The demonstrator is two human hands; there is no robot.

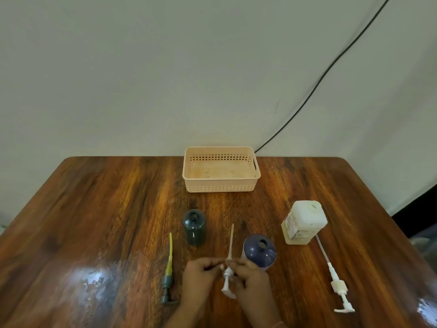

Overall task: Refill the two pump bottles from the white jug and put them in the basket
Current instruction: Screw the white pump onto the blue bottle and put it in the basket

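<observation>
Both hands, left hand [201, 274] and right hand [250, 278], pinch the white pump head [228, 279], apparently at its collar. Light, likely slippery; grip the collar, not the thin tube. Just beyond the right hand stands the open navy bottle [259, 253].

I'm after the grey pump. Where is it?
The grey pump lies on the table's near left, left of the left hand, below the green bottle.

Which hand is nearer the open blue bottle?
Right. The right hand sits just in front of the blue bottle, nearly touching it; the left hand is farther to its left, beyond the white pump.
</observation>
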